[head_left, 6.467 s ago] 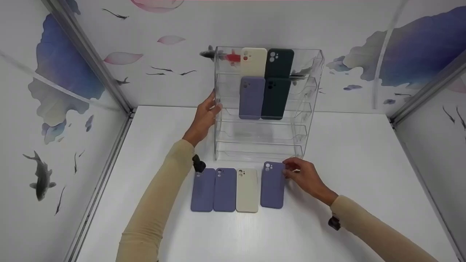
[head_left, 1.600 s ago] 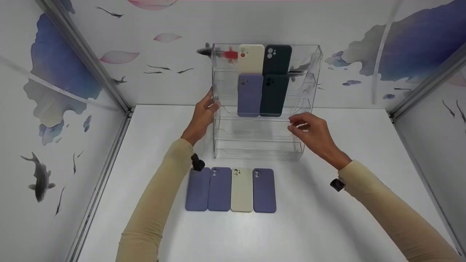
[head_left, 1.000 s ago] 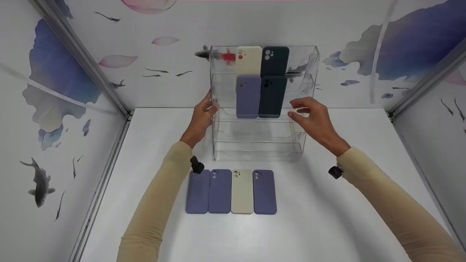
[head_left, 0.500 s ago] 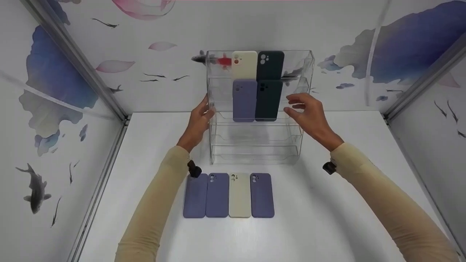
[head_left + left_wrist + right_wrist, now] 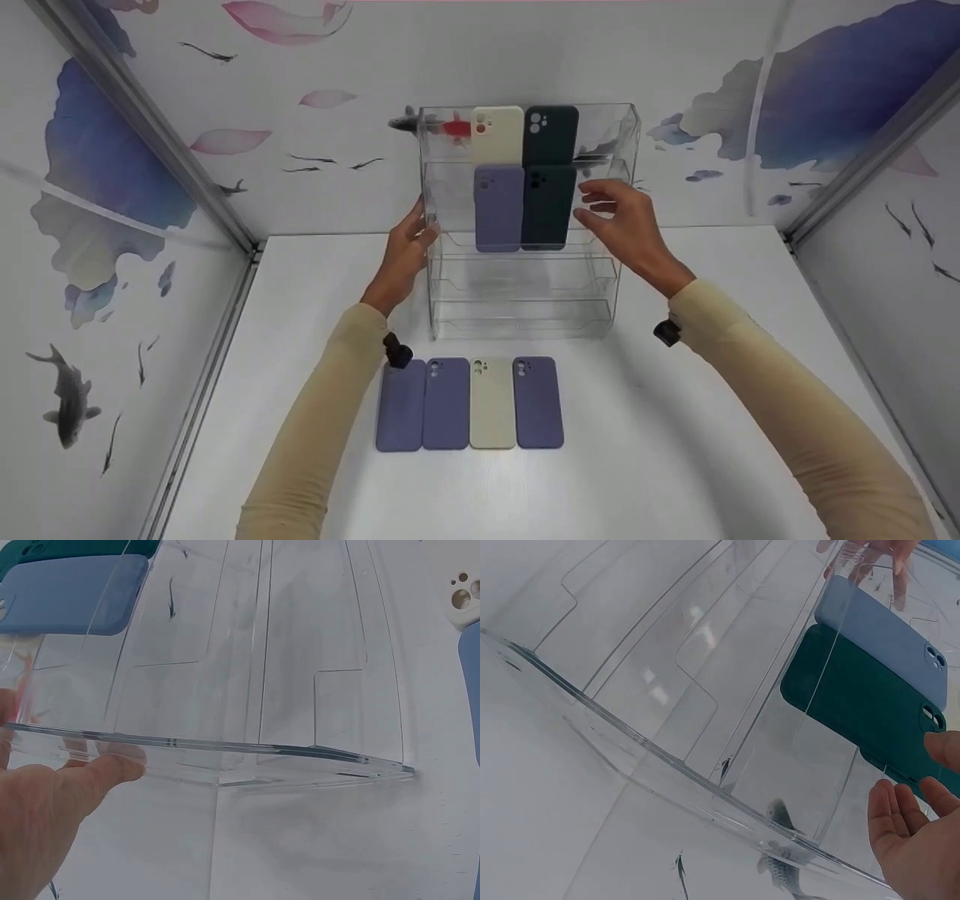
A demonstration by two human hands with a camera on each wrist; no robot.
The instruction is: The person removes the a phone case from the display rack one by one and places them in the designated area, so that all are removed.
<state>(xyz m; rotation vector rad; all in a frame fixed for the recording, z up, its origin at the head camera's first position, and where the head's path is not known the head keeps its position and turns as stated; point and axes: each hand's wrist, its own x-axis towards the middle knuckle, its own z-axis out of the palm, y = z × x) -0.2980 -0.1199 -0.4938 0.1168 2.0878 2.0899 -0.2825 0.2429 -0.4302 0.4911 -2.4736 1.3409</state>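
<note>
A clear acrylic tiered rack (image 5: 521, 315) stands at the back of the table. My left hand (image 5: 406, 255) grips its left side panel, thumb on one face and fingers behind, as the left wrist view shows. On the top tier lean a cream phone case (image 5: 497, 135) and a dark green phone case (image 5: 551, 135). Below them are a purple phone case (image 5: 499, 210) and another dark green phone case (image 5: 548, 210). My right hand (image 5: 630, 225) is beside that lower green case, fingers loosely bent, thumb apart, nothing held; in the right wrist view its thumb overlaps the case's edge.
In front of the rack lies a row of phone cases: a purple case (image 5: 400, 409) partly under the left wrist camera (image 5: 397, 350), another purple case (image 5: 446, 405), a cream case (image 5: 493, 405) and a purple case (image 5: 538, 405). Printed walls close in the white table (image 5: 600, 480).
My right hand has left the rightmost purple case, now lined up beside the cream one, and risen along the rack to the lower green case. The left hand keeps its hold.
</note>
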